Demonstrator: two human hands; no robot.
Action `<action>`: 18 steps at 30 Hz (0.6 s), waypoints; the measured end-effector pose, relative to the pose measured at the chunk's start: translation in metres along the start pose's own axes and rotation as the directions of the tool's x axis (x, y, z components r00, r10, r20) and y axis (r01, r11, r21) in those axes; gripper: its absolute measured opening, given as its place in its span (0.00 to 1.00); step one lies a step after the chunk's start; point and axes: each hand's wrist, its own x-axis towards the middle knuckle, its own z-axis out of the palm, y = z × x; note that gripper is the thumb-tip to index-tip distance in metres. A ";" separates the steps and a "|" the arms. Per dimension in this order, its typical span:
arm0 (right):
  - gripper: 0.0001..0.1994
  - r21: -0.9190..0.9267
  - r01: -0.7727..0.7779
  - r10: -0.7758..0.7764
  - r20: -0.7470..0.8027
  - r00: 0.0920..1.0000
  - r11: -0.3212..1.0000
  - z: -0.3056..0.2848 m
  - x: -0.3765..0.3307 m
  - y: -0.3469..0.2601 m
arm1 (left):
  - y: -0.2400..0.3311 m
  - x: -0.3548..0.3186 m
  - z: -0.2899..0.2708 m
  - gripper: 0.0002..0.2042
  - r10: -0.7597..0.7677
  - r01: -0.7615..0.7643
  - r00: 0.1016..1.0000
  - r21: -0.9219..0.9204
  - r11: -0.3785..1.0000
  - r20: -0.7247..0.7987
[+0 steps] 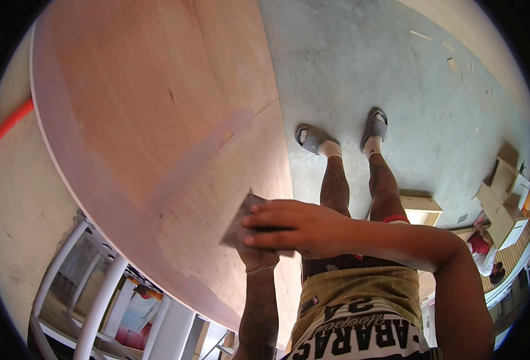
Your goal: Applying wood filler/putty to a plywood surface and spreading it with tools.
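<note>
A thin dark grey flat sheet [238, 227], square-cornered, is tilted just above or against a large wooden panel [139, 78]; I cannot make out whether it is a scraper blade or an abrasive sheet. Over its face lie the fingers of my right hand [292, 225], the thumb hidden. My left hand [258, 258], with a chain bracelet at the wrist, comes up from below beneath the sheet and the right hand. Its fingers are hidden. Pinkish filler [202, 144] is smeared in a band across the panel and along its curved-looking outer border.
White tubular rails [100, 306] stand beyond the panel's lower left edge, and a red-orange tube [10, 129] lies farther up. My sandalled feet [319, 138] are on the grey floor [337, 54]. At right are wooden boxes [502, 216], wood scraps and another person [484, 249].
</note>
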 end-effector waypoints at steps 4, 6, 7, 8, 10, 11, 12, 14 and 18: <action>0.29 -0.216 0.016 0.017 0.150 0.989 0.976 -0.002 -0.042 0.029 | 0.007 0.003 0.040 0.19 0.039 -0.012 0.993 0.234 0.972 -0.110; 0.28 -0.213 -0.089 0.129 0.182 0.975 0.973 -0.004 -0.041 0.049 | 0.020 0.004 0.037 0.17 0.140 -0.082 0.979 0.340 0.937 -0.150; 0.29 -0.205 -0.179 0.218 0.186 0.958 0.962 -0.003 -0.040 0.064 | 0.028 0.004 0.028 0.17 0.138 -0.078 0.977 0.337 0.938 -0.160; 0.31 -0.256 -0.214 0.273 0.225 0.935 0.943 -0.004 -0.039 0.087 | 0.037 0.003 0.022 0.16 0.156 -0.133 0.986 0.274 0.953 -0.065; 0.34 -0.242 -0.391 0.420 0.082 0.904 0.888 0.003 -0.045 0.148 | 0.034 0.005 0.026 0.14 0.219 -0.223 0.975 0.225 0.948 0.044; 0.34 -0.146 -0.504 0.496 -0.089 0.864 0.851 0.005 -0.036 0.173 | 0.030 0.005 0.030 0.14 0.215 -0.219 0.976 0.225 0.949 0.039; 0.32 -0.006 -0.604 0.592 -0.186 0.784 0.797 0.006 -0.030 0.197 | 0.026 0.006 0.033 0.15 0.226 -0.217 0.974 0.205 0.954 -0.020; 0.29 0.313 -0.742 0.805 -0.216 0.552 0.593 0.015 -0.001 0.228 | 0.022 0.006 0.022 0.15 0.241 -0.219 0.966 0.197 0.956 -0.097; 0.27 0.494 -0.710 0.865 -0.295 0.406 0.502 0.039 0.028 0.299 | -0.005 0.010 0.017 0.17 0.193 -0.162 0.966 0.178 0.971 -0.174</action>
